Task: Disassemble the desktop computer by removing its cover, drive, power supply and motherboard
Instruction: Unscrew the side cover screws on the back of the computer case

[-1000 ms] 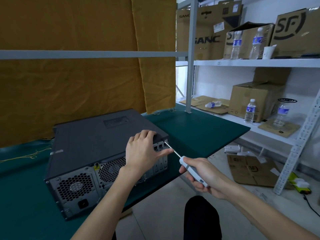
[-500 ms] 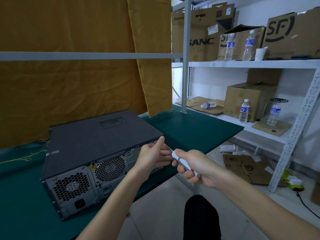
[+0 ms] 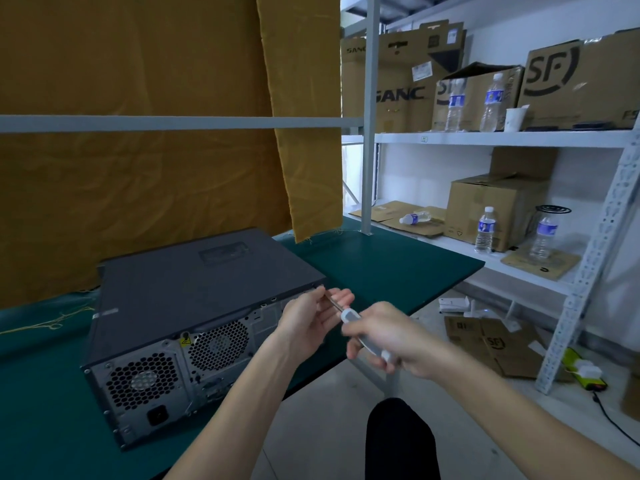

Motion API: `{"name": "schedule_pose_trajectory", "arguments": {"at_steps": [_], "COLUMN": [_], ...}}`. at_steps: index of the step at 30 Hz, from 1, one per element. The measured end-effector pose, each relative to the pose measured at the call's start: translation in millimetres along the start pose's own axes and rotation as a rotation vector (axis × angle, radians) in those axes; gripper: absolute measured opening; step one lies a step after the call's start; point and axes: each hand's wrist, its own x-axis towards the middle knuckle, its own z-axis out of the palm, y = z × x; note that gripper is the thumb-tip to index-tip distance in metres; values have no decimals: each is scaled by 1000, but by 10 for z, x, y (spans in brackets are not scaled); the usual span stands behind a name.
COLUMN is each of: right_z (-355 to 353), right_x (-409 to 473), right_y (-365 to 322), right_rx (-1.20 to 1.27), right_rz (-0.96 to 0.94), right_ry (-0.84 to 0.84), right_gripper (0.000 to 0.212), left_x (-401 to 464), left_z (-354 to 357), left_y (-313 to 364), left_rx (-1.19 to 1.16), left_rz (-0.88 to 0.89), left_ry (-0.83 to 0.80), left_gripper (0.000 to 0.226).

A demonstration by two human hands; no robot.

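Note:
A dark grey desktop computer (image 3: 194,292) lies flat on the green table (image 3: 381,268), its cover on and its vented rear panel (image 3: 162,379) facing me. My right hand (image 3: 391,337) grips the white handle of a screwdriver (image 3: 349,317). The thin shaft points up-left toward the case's rear right corner. My left hand (image 3: 308,323) is beside that corner, thumb and fingers pinching the shaft near its tip. Both hands hide the right end of the rear panel.
A mustard cloth (image 3: 138,168) hangs behind the table, crossed by a grey rail (image 3: 173,123). White shelving (image 3: 485,138) on the right holds cardboard boxes and water bottles. Flattened boxes (image 3: 491,344) and a cable lie on the floor. My dark-clad knee (image 3: 401,441) is below the hands.
My left hand came off the case's rear corner and now pinches the screwdriver shaft. My right hand has moved up-left, closer to the left one.

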Motion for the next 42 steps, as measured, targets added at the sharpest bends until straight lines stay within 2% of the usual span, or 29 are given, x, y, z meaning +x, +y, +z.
{"name": "schedule_pose_trajectory", "arguments": {"at_steps": [1, 2, 3, 4, 5, 7, 9, 10, 13, 14, 15, 16, 19, 20, 21, 22, 25, 26, 27, 28, 30, 31, 33, 35, 36, 37, 38, 40, 42], "right_z": [53, 93, 109, 99, 63, -16, -63, -50, 81, 104, 114, 101, -9, -39, -47, -35, 80, 110, 133, 136, 146, 144, 128, 94, 73, 61, 59, 66, 81], "right_x": [13, 34, 55, 56, 49, -10, -38, -25, 40, 74, 100, 105, 60, 43, 40, 47, 72, 90, 99, 115, 137, 137, 143, 159, 167, 174, 171, 166, 159], "right_y": [18, 41, 59, 56, 45, -7, -10, 9, 95, 123, 133, 114, 12, -4, -4, 5, 64, 84, 89, 95, 92, 85, 76, 57, 42, 33, 22, 8, -10], "right_rx": [-286, -469, -482, -310, -35, 450, 602, 512, -272, -456, -477, -319, 390, 498, 499, 380, -363, -501, -502, -363, -43, 1, -79, -135, -138, -150, -186, -307, -464], "right_rz": [-73, -135, -167, -165, -110, 64, 154, 127, -123, -191, -222, -204, 46, 90, 92, 48, -183, -238, -251, -233, -150, -140, -178, -192, -189, -187, -189, -203, -230], "right_ry": [120, 207, 238, 211, 134, -104, -195, -153, 210, 309, 332, 283, -65, -136, -148, -101, 247, 330, 344, 295, 156, 119, 109, 129, 138, 151, 167, 218, 274], "right_gripper": [16, 16, 16, 17, 20, 29, 32, 30, 20, 19, 18, 18, 28, 29, 28, 24, 18, 20, 22, 22, 29, 33, 33, 33, 34, 34, 33, 31, 31], "left_x": [9, 15, 24, 21, 18, 10, -10, -16, 8, 25, 27, 27, 22, 11, 10, 18, 62, 68, 57, 41, -12, -57, -145, -218, -228, -213, -180, -95, -41], "left_z": [8, 18, 31, 41, 41, 18, -11, -23, -44, -43, -33, -26, -36, -50, -61, -68, -32, -6, 21, 33, -8, -63, -235, -399, -471, -543, -612, -746, -830], "left_y": [-14, -25, -31, -24, -7, 36, 45, 37, -18, -31, -31, -23, -1, 1, -2, -5, -23, -21, -16, -6, 16, 36, 126, 284, 367, 435, 490, 548, 563], "left_rx": [62, 102, 103, 75, 33, -49, -60, -27, 158, 175, 149, 98, -37, -49, -49, -46, -34, -29, -25, 2, 217, 422, 891, 1232, 1370, 1500, 1626, 1827, 1964], "left_rz": [24, 47, 52, 39, 15, -34, -59, -50, 62, 82, 77, 58, 8, -1, -1, 11, 87, 106, 121, 134, 208, 284, 569, 943, 1077, 1135, 1129, 1028, 1014], "left_ry": [26, 47, 49, 25, -13, -76, -101, -77, 76, 100, 99, 77, -27, -51, -51, -22, 132, 168, 187, 191, 186, 191, 222, 339, 415, 477, 513, 506, 473], "left_gripper": [28, 27, 26, 25, 24, 26, 28, 28, 25, 24, 22, 21, 22, 23, 22, 21, 20, 19, 17, 14, 19, 24, 23, 14, 8, 10, 21, 45, 49]}}
